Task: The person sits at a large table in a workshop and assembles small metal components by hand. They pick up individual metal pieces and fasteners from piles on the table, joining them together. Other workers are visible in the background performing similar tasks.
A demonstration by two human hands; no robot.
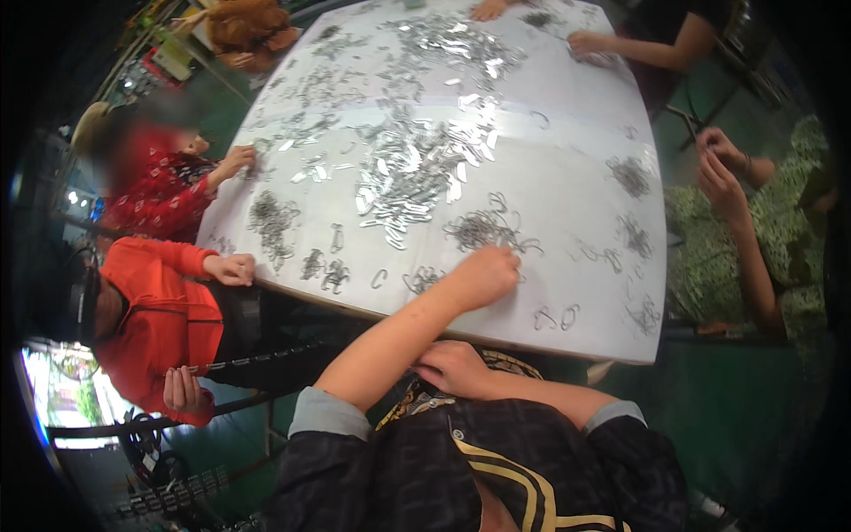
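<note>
My left hand (487, 277) reaches over the white table to a pile of thin dark curved wire pieces (479, 228). Its fingers are bent and pressed together at the pile's near right edge; what they pinch, if anything, is too small to make out. My right hand (454, 368) stays low by my lap, just below the table's near edge. The fingers there are curled, and whatever they hold is hidden. Beyond the wire pile spreads a large heap of shiny flat silver metal pieces (399, 182).
The white table (585, 293) carries more small dark wire clusters (275, 222) along its left and right sides. Other people sit around it: one in orange (160, 293) at left holds a dark linked strip (253, 358), another in green (753, 239) sits at right.
</note>
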